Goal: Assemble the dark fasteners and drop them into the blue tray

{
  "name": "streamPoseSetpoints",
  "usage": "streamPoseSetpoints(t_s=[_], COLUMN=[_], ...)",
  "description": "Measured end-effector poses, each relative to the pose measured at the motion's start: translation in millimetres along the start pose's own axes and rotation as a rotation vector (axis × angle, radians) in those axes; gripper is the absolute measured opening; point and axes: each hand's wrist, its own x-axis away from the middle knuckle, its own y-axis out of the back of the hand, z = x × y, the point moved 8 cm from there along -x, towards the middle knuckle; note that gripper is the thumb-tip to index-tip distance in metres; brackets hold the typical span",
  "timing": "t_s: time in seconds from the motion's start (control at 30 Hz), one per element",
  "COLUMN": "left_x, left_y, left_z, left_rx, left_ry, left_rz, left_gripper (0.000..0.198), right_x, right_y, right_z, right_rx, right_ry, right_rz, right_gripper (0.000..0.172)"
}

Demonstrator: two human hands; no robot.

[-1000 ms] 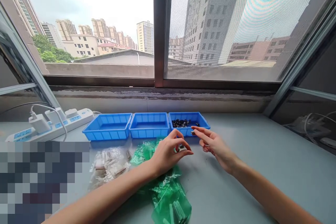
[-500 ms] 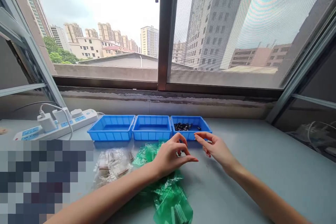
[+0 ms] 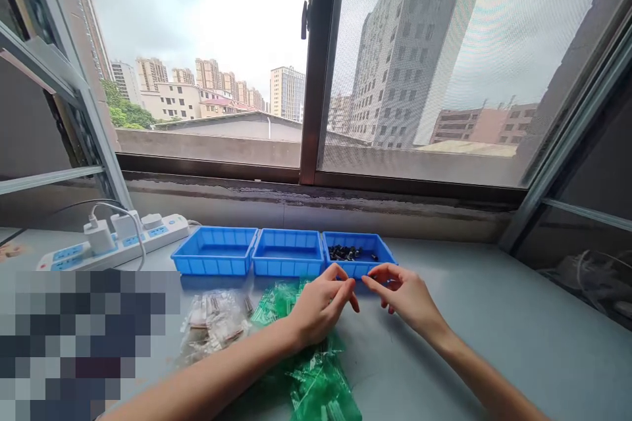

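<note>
My left hand (image 3: 323,306) is closed in a pinch above the green plastic bags (image 3: 323,381); whatever its fingertips hold, if anything, is too small to make out. Just to its right, my right hand (image 3: 407,293) pinches a small dark piece between thumb and index finger. The fingertips of both hands are close but apart. Behind them stands a blue bin (image 3: 359,270) holding several small black parts (image 3: 344,252). Pale sticks show inside the green bags. Clear plastic bags (image 3: 217,319) with small metal-looking pieces lie left of my left forearm.
Two more blue bins, a middle one (image 3: 287,268) and a left one (image 3: 212,266), line up along the back. A white power strip (image 3: 170,231) with plugged-in chargers lies at the back left. A window frame (image 3: 316,112) rises behind the table (image 3: 494,316).
My left thumb and fingers have come together from a wider spread. My right hand's fingertips have moved slightly down. The whole view has tilted up a little.
</note>
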Motion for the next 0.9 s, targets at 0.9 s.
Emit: streamPoseSetpoints(t_s=[0.9], left_x=[-2], left_y=[-0.7], left_z=[-1], left_rx=[0.017], left_ry=[0.021], left_rz=[0.019], left_gripper=[0.069], right_x=[-7], right_y=[1], right_z=[11], right_rx=[-0.142], right_ry=[0.092], right_rz=[0.198], right_gripper=[0.059])
